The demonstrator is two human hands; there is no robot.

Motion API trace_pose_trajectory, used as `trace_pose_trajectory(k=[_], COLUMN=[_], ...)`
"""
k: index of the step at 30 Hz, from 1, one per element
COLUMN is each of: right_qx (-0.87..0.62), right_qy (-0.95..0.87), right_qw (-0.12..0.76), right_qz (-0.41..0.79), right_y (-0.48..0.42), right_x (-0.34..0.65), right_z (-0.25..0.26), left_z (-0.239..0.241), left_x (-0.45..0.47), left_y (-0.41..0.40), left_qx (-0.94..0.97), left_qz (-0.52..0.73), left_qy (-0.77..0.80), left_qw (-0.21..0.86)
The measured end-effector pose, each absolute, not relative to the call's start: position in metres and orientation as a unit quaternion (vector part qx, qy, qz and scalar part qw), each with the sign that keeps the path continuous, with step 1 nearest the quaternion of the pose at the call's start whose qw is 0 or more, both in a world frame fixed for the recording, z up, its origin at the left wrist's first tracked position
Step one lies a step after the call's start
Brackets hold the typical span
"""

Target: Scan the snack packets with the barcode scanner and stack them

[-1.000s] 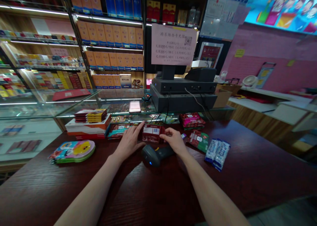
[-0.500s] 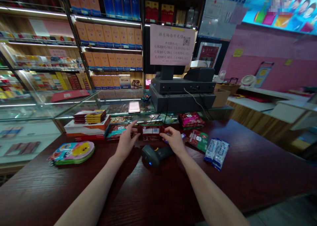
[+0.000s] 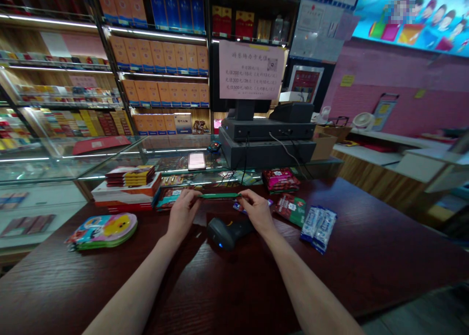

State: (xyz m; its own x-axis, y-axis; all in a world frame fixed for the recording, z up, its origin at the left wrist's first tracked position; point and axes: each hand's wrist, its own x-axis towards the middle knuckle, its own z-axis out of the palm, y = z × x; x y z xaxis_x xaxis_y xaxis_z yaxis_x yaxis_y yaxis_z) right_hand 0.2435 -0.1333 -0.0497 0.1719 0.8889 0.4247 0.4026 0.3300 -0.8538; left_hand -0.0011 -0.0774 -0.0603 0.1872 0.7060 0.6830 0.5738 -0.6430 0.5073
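I see my left hand (image 3: 182, 212) and right hand (image 3: 256, 209) each pinching an end of a flat snack packet (image 3: 219, 195), held level and edge-on above the dark wooden counter (image 3: 366, 247). Only its thin green edge shows. A black barcode scanner (image 3: 226, 231) lies just below, at 6 o'clock from the packet.

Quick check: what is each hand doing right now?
Left hand: closed on the left end of a flat packet, seen edge-on.
Right hand: closed on the packet's right end, above the scanner.
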Motion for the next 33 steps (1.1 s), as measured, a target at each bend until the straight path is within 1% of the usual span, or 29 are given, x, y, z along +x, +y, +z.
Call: trace_pose_trajectory(k=[4,10,13,18,20,28,33], right_qx=[-0.520,-0.521,-0.513,-0.514,-0.518,-0.542,-0.536], right_qy=[-0.618,-0.624,-0.623,-0.621,-0.620,-0.627,-0.650], right_qw=[0.543,0.544,0.551,0.548,0.542,0.515,0.496], right_qz=[0.229,0.208,0.213,0.222,0.231,0.219,0.210], right_y=[-0.135,-0.129,-0.126,-0.124,-0.125,-0.134,-0.136], right_x=[0.244,0.248,0.249,0.251,0.252,0.253,0.253], right_z=[-0.049,-0.057,-0.061,-0.062,-0.060,-0.047,-0.047], left_z=[-0.058,-0.057,-0.058,-0.060,-0.058,-0.045,-0.047], left_x=[0.000,0.000,-0.002,-0.003,-0.003,-0.004,-0.007], left_y=[-0.082,-0.082,-0.079,-0.074,-0.074,-0.080,-0.080], left_qx=[0.776,0.766,0.753,0.726,0.722,0.749,0.794], left_qz=[0.460,0.436,0.454,0.487,0.486,0.429,0.410], left_qy=[0.429,0.461,0.452,0.411,0.408,0.421,0.415], left_qw=[0.056,0.106,0.147,0.259,0.277,0.278,0.171])
